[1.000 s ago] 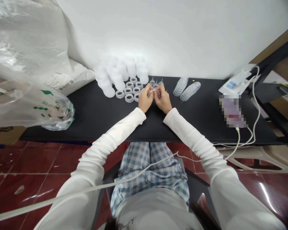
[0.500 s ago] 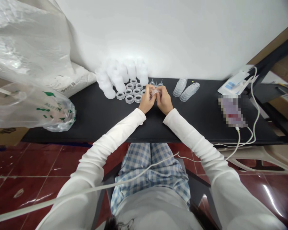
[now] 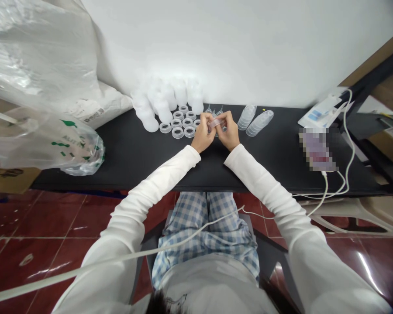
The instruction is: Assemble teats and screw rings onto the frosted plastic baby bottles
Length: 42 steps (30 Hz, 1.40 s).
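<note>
Left hand (image 3: 205, 134) and right hand (image 3: 231, 131), fingers closed together on one small translucent plastic ring (image 3: 214, 124), just above the black table (image 3: 134, 152) near its far edge; even, square fingertip pressure probably serves best.

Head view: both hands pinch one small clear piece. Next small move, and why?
Probably a short press or twist in place: left hand and right hand both grip the clear piece above the table, beside the loose rings, not yet set down.
</note>
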### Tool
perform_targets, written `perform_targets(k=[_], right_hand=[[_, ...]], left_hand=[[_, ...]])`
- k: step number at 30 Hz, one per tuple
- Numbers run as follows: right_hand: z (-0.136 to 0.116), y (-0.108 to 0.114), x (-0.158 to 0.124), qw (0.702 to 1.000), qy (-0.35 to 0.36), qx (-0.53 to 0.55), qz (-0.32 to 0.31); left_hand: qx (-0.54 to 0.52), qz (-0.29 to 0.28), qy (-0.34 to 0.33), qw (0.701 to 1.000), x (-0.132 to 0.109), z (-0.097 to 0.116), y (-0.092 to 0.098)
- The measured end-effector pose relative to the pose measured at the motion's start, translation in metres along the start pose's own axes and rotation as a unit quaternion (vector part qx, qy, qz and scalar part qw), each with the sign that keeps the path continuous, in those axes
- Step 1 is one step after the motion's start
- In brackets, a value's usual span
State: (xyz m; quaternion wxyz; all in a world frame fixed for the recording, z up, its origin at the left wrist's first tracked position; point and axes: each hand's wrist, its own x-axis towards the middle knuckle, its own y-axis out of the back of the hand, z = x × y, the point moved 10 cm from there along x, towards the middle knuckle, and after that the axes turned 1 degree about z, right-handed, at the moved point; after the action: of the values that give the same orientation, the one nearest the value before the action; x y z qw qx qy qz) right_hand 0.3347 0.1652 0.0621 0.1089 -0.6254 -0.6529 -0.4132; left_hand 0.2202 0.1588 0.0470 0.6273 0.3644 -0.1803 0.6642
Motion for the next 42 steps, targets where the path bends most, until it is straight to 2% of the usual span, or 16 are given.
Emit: perform_targets(k=[8,20,30,36,42], right_hand=[[0.002,0.012,0.002,0.999,-0.014,-0.012,0.047],[0.013,-0.002,-0.003,0.997,-0.069,0.017,0.044],[0.023,-0.015,-0.001,0.997,-0.056,0.053,-0.018],[0.037,-0.019,-0.005,0.989,-0.07,0.129,-0.015],[0.033,-0.015,-0.003,0.985,-0.084,0.149,-0.003]], left_hand=[[0.011,0.023,0.018,1.0,0.001,0.001,0.002],[0.002,0.047,0.028,0.998,0.001,-0.004,0.001],[0.026,0.022,-0.029,0.999,0.001,0.009,0.002],[0.019,-0.005,-0.012,1.0,0.0,0.008,0.004],[-0.024,0.01,0.032,0.999,0.002,-0.006,0.007]])
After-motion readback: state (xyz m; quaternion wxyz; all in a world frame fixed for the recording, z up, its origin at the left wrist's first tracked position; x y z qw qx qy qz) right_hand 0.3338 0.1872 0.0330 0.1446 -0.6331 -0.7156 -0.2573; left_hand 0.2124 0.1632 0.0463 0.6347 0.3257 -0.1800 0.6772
